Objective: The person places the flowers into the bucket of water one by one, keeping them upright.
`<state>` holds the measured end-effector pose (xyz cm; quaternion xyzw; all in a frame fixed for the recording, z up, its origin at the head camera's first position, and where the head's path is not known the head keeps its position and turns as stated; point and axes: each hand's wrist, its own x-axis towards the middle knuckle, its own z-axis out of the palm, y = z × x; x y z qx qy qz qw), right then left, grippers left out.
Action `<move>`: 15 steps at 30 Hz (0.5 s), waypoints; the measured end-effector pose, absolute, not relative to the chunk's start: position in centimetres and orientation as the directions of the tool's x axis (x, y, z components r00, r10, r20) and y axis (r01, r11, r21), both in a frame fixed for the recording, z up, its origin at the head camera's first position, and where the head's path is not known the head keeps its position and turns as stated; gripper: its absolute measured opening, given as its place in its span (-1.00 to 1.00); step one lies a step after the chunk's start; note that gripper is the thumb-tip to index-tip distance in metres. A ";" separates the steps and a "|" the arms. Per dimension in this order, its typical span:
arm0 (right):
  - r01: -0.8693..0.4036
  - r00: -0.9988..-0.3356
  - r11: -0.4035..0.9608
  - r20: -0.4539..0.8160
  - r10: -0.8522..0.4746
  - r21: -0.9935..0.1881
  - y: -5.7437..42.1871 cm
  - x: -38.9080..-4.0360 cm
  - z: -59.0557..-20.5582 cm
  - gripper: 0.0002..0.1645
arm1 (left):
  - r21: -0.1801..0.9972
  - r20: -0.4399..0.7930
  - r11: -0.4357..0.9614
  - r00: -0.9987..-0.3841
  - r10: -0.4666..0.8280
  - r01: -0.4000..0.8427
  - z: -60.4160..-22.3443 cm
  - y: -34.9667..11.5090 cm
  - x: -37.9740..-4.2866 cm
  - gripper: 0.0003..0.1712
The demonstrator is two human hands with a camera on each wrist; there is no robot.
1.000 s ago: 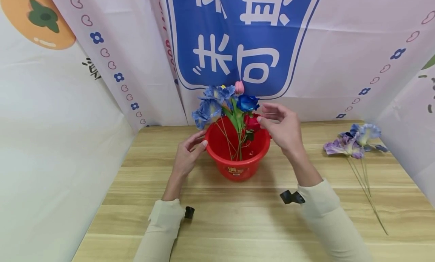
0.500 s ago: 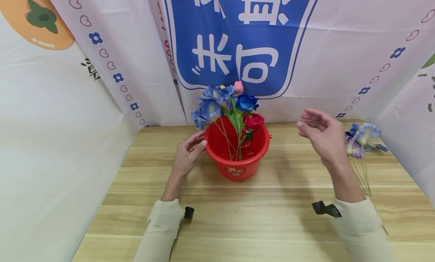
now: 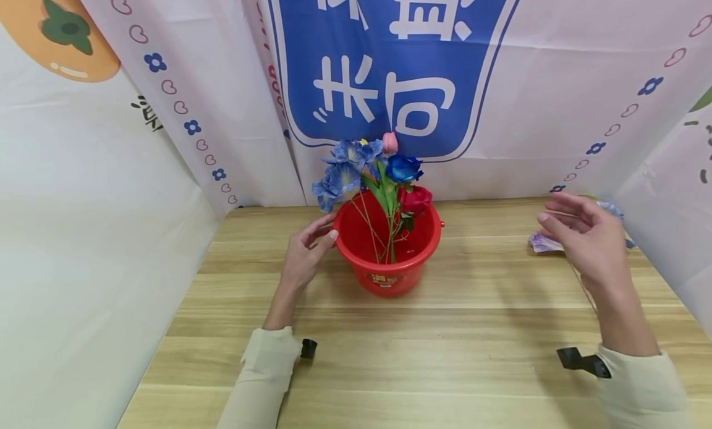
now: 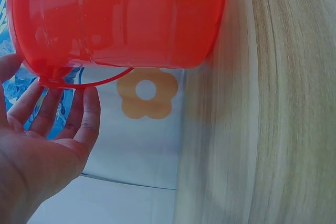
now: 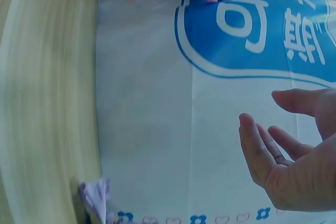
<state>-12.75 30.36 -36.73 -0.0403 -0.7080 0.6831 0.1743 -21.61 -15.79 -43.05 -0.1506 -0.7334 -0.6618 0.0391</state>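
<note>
A red bucket stands upright on the table with several artificial flowers in it. Among them are blue irises, a blue rose, a red rose and a pink tulip. My left hand touches the bucket's left rim with relaxed fingers and thumb; in the left wrist view its fingertips lie by the handle. My right hand, fingers loosely bent, holds nothing. It hovers above the loose flowers at the right and partly hides them, among them a purple flower.
The wood-grain table runs back to a printed white cloth behind the bucket. More cloth hangs on the left and right sides. A dark wrist camera sits on my right cuff, and another on the left.
My right hand has left the red rose at the bucket and moved right, over the loose flowers. The left hand stays at the bucket rim.
</note>
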 end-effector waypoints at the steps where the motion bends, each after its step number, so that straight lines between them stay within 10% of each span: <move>1: -0.183 -0.939 0.038 0.187 0.289 -0.982 30.7 -12.6 -36.8 -0.52 | 0.959 0.259 0.075 -0.951 0.170 0.274 -43.0 -15.8 -21.6 -0.49; 15: -0.148 -0.938 -0.033 0.129 0.323 -0.989 35.3 -11.0 -38.8 -0.52 | 0.955 0.276 0.056 -0.945 0.174 0.290 -43.2 -15.9 -21.6 -0.49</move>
